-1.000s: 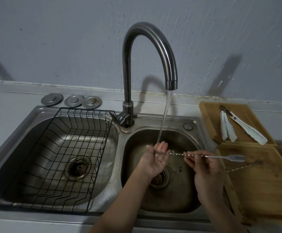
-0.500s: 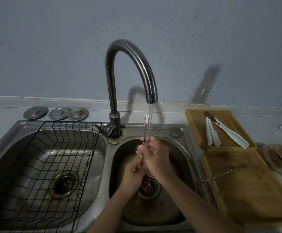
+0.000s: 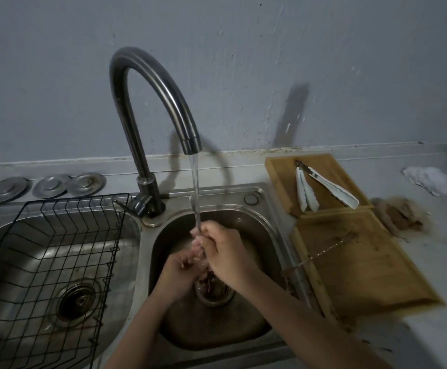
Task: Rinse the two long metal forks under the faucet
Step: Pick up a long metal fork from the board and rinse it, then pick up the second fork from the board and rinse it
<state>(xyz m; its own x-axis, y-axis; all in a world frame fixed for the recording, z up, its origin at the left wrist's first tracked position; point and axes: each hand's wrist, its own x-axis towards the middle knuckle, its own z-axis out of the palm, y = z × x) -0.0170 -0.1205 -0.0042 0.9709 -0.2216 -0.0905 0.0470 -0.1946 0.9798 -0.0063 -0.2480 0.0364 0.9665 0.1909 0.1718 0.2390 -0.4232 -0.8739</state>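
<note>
- The step in hand looks like the rinsing of the first fork (image 3: 197,209): it is standing nearly upright in the running water (image 3: 195,177) that is falling from the faucet (image 3: 153,102), over the right basin (image 3: 265,225) of the sink.
- The right hand (image 3: 225,251) is curling its fingers round the fork's stem and gripping it, with the top of the fork rising out of the fist into the stream.
- The left hand (image 3: 182,270) is sitting just below and against the right one, fingers bent in toward the lower stem; it appears to be pinching or rubbing it, though the exact contact is hidden behind the right hand.
- The second fork (image 3: 323,251) is lying untouched on the larger cutting board (image 3: 376,275), slanting from the board's middle down over its left edge toward the basin's right rim.
- So the task seems about half way at best: one fork under water, one waiting.
- The next move probably calls for finishing the rub along the stem and prongs, setting this fork aside, perhaps in the wire rack (image 3: 57,249) in the left basin, then reaching to the board's left edge for the other one.
- The stem is thin and wet, so a firm pinch will be needed while turning it.
- White tongs (image 3: 323,187) are lying on the smaller board (image 3: 278,166) at the back, and three metal lids (image 3: 46,185) are resting along the counter's back edge.
</note>
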